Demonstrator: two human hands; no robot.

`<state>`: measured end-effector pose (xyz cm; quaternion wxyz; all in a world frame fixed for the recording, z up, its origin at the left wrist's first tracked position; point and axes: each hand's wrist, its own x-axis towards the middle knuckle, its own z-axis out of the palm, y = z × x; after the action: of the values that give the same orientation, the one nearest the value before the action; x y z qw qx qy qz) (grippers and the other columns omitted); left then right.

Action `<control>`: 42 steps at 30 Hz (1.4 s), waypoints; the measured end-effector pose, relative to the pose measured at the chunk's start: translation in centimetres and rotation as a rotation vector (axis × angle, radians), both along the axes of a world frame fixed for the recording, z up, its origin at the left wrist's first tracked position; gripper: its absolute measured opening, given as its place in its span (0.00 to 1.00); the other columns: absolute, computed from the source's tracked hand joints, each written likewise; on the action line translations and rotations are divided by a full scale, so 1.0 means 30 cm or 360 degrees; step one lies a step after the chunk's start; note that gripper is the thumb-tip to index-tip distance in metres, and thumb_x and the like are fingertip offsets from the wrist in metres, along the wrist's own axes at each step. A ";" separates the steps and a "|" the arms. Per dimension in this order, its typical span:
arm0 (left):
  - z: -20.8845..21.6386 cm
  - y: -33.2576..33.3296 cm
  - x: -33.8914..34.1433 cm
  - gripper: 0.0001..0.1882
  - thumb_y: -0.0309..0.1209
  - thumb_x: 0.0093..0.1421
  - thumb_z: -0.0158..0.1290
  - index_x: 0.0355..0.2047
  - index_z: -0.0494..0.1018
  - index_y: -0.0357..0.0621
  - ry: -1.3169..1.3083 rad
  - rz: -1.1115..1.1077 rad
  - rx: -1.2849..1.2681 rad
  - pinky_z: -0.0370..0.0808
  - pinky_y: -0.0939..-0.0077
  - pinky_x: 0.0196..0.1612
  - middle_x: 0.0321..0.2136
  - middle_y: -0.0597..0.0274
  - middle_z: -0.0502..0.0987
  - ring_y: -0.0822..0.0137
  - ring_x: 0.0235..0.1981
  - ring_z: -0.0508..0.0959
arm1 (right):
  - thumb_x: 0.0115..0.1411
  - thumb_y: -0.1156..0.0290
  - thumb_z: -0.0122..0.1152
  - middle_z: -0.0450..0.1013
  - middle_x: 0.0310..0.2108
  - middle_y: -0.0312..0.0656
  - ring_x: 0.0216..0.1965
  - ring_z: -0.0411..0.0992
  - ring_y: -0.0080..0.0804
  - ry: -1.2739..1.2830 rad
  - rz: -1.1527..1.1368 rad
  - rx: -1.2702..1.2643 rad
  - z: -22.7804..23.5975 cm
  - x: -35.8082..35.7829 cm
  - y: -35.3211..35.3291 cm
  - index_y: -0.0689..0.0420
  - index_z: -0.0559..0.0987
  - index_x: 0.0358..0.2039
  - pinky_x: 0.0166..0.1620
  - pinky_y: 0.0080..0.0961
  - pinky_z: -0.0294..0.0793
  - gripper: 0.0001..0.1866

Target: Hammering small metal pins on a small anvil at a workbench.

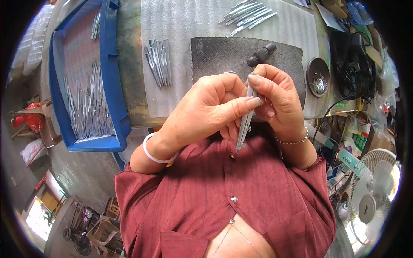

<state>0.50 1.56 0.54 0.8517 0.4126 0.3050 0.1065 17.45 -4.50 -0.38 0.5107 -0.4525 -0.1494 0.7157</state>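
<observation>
In front of my chest, both hands are on a slim silver metal tool [244, 131] that slants down toward me. It looks made of long narrow pieces side by side, with a small round knob near the lower end. My left hand [215, 105] is closed on it, its thumb lying across the middle. My right hand [277, 96] pinches the upper end between thumb and fingers; anything small in that pinch is hidden. Just beyond my right fingertips, a dark hammer head [261, 55] rests on a grey slab [219, 53].
At left stands a blue tray [115, 81] with many slim metal pieces [89, 105]. Similar bundles lie on the white foam sheet [180, 21], left [159, 63] and far [247, 15]. Right of the slab, a round dish [313, 66] holds tiny silver parts. A white fan [372, 193] stands lower right.
</observation>
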 end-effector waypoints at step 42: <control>-0.029 -0.044 0.089 0.12 0.36 0.60 0.53 0.26 0.69 0.40 -0.0250 -0.0116 -0.0387 0.70 0.88 0.15 0.17 0.64 0.74 0.77 0.14 0.73 | 0.62 0.70 0.53 0.67 0.18 0.32 0.11 0.56 0.11 0.0393 -0.0376 0.0185 -0.007 0.011 -0.141 0.58 0.71 0.27 0.12 0.09 0.54 0.08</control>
<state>3.17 0.24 -0.34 0.9199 0.3077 0.2330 0.0698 17.77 -8.72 -0.60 0.6309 -0.3454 -0.0723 0.6910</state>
